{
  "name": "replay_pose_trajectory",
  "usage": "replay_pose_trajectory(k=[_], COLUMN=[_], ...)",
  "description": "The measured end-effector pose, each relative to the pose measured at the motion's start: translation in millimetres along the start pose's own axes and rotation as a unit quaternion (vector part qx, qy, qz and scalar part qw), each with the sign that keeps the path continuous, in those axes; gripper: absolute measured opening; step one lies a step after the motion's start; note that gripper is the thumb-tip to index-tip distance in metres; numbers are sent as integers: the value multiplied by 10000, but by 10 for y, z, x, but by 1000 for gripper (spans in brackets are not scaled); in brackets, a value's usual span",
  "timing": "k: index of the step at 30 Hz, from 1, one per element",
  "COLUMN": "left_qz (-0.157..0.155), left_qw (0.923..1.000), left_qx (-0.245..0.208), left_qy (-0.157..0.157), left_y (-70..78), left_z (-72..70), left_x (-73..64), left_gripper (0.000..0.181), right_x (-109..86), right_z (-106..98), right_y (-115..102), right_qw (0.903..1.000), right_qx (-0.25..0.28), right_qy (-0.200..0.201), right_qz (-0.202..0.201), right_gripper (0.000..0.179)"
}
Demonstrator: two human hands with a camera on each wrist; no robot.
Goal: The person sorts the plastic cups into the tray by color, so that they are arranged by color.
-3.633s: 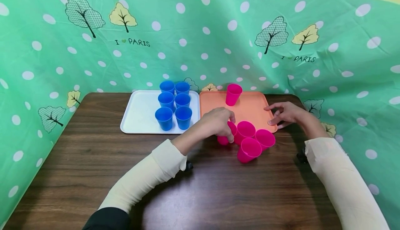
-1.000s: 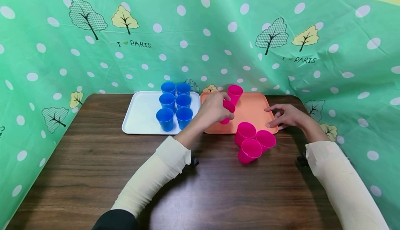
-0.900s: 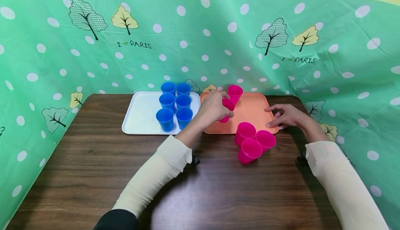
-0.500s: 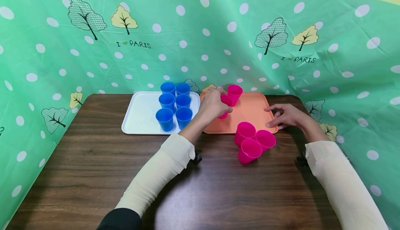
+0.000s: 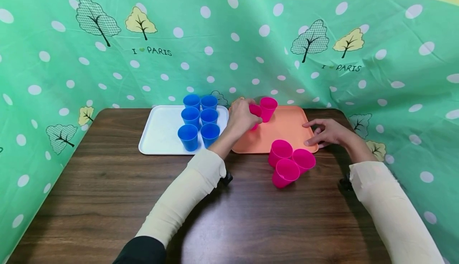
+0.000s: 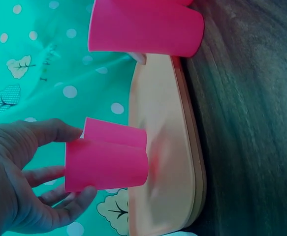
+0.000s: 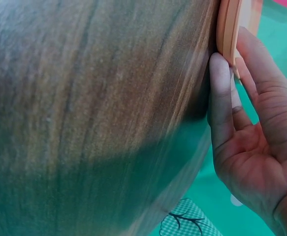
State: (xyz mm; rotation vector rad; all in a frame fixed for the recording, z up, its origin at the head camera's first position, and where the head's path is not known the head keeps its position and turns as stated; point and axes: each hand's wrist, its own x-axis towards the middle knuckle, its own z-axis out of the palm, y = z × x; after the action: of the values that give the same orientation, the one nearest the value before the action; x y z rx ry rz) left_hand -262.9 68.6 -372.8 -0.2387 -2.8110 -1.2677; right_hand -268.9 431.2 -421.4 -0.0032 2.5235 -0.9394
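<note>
My left hand (image 5: pixel 241 116) grips a pink cup (image 6: pixel 106 166) near its rim, over the back left part of the orange tray (image 5: pixel 285 132). The thumb lies on one side of the cup, fingers on the other. Right beside it stands another pink cup (image 5: pixel 268 109), upright on the tray; the two overlap in the left wrist view. My right hand (image 5: pixel 328 132) holds the tray's right edge near the front corner, thumb low against the rim and a finger over it. Three more pink cups (image 5: pixel 285 173) stand clustered on the table at the tray's front edge.
A white tray (image 5: pixel 159 132) abuts the orange one on the left. Several blue cups (image 5: pixel 190 116) stand in two columns on its right half, close to my left forearm. Behind the wooden table (image 5: pixel 107 184) hangs a green patterned cloth (image 5: pixel 222 25).
My left hand has taken a pink cup from the table cluster and carried it back and left over the orange tray, beside the standing cup. The right hand stays at the tray's edge.
</note>
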Motion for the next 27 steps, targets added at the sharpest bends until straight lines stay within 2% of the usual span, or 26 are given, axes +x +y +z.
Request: replay_pose_trajectory(k=[12, 20, 23, 27], left_qz=[-91, -363, -415, -383], left_qw=[9998, 9992, 9989, 9983], left_qx=[99, 62, -21, -267], left_qy=[154, 178, 207, 340], left_y=[-48, -91, -326, -700], left_z=[113, 166, 371, 711], left_x=[145, 201, 424, 762], left_gripper=[66, 78, 82, 89], right_x=[-2, 21, 22, 23], right_z=[-12, 9, 9, 10], right_y=[19, 36, 31, 28], right_qw=[9999, 10000, 10000, 10000], right_qx=[-55, -49, -42, -29], right_qy=[22, -19, -13, 20], right_qz=[107, 43, 65, 65], right_gripper=[90, 92, 91, 91])
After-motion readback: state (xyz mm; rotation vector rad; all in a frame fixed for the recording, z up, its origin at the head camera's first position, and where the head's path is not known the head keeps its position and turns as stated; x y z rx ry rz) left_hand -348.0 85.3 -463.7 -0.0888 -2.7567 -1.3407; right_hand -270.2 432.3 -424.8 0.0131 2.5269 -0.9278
